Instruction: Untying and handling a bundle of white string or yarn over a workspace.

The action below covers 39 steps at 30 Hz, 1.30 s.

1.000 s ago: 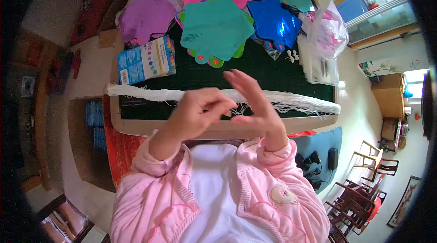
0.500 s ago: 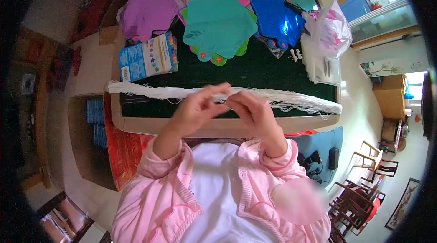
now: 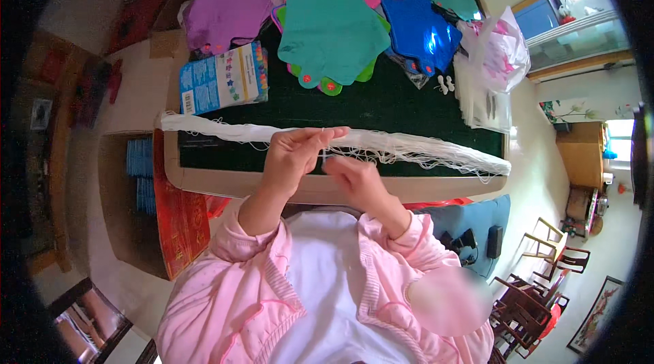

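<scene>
A long bundle of white string (image 3: pixel 415 144) lies across the table near its front edge, with loose loops along its lower side. My left hand (image 3: pixel 293 158) is over the middle of the bundle, thumb and fingers pinched together on a thin bit of white string. Just to the right and nearer to me, my right hand (image 3: pixel 355 178) is curled closed and slightly blurred. A short pale strand shows between the two hands. What the right fingers grip is hidden.
Stacks of coloured flat pouches, including a teal one (image 3: pixel 334 37) and a blue one (image 3: pixel 421 33), cover the table's far side. A printed blue-and-white packet (image 3: pixel 223 81) lies left. A white plastic bag (image 3: pixel 501 50) and clear sleeves (image 3: pixel 485 106) are right. A cardboard box (image 3: pixel 129 228) stands at left.
My hands were nearly fingertip to fingertip over the bundle. The right hand has drawn down towards me and curled, while the left has turned more upright and stayed by the bundle.
</scene>
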Each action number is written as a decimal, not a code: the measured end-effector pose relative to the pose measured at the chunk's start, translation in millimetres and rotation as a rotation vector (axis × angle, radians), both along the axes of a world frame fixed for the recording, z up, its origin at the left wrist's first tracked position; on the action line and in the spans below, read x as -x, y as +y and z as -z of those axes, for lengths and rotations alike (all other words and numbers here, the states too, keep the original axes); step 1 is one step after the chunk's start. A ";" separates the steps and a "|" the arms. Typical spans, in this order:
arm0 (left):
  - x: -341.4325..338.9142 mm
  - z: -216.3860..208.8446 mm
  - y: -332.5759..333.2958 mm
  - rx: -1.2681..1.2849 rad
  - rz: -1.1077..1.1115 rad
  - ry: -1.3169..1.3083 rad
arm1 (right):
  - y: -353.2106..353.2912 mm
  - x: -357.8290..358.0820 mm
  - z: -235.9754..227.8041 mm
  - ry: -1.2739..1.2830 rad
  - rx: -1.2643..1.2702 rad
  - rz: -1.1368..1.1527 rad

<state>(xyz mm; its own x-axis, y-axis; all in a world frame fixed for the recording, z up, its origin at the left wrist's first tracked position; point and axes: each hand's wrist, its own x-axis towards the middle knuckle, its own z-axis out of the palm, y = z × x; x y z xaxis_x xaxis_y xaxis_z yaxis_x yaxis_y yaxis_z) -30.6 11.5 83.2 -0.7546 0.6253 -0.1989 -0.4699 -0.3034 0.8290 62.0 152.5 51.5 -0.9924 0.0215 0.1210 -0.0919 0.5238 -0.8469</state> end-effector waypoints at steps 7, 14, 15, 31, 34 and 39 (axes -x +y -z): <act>-16.4 22.3 -0.8 0.224 0.058 0.358 | 10.1 1.1 -57.4 0.159 -0.027 -0.074; -25.6 -3.9 -11.9 0.080 0.289 0.112 | 12.2 7.7 -29.4 0.067 -0.003 -0.014; -24.8 -4.0 -11.7 0.003 0.220 0.093 | 6.2 4.8 -27.5 0.044 0.019 -0.007; -36.1 -28.5 -24.2 0.125 0.807 0.430 | 27.8 15.2 22.0 -0.121 0.044 0.192; -28.2 -67.7 -39.2 -0.011 0.952 0.502 | 24.0 17.0 36.1 -0.090 0.066 0.223; -19.6 -97.1 -49.3 -0.253 0.745 0.376 | 23.7 19.2 37.8 -0.068 0.065 0.221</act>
<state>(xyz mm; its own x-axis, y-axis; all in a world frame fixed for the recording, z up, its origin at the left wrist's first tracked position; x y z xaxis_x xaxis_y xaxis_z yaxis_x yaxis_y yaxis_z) -11.0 -37.8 180.3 -0.1195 0.9739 0.1929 -0.3284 -0.2222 0.9180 42.8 176.2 13.7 -0.9684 0.2451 0.0452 0.0776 0.4689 -0.8798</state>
